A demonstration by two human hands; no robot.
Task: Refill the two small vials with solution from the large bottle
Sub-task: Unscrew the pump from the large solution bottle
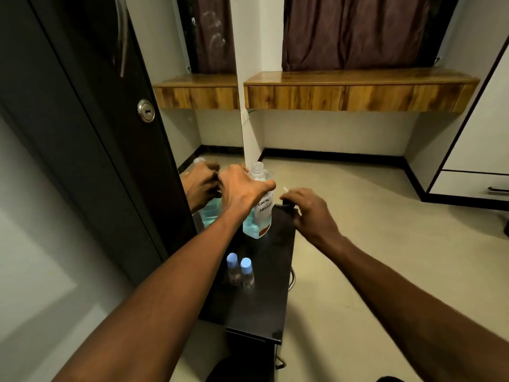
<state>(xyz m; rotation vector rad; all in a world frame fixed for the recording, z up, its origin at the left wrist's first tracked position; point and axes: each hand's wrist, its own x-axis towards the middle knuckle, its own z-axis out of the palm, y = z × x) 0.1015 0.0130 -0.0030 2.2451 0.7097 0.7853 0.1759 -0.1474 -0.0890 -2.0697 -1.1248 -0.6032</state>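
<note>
Barely started imo: left hand [242, 188] gripping the already uncapped large bottle [257, 210] at the worktop's [264, 307] far end, both small vials [239, 271] still capped nearer me, right hand [308, 210] holding something dark, maybe the cap.

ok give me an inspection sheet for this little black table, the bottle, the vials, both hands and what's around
Surface: small black table, glossy, against a mirror.
Job's things: large bottle upright at the far end, neck open with no cap on, blue liquid in the lower part, handwritten label. Two small vials upright side by side nearer the camera, both with blue caps on.
Clutter: nothing seen.
Hands: left hand wrapped around the bottle's shoulder. Right hand over the table's far right corner, closed on a small dark item with a white tip; what it is cannot be told.
Cables: nothing seen.
Surroundings: dark door with lock at left, mirror reflecting hand and bottle, wooden shelf, curtain, tiled floor.
</note>
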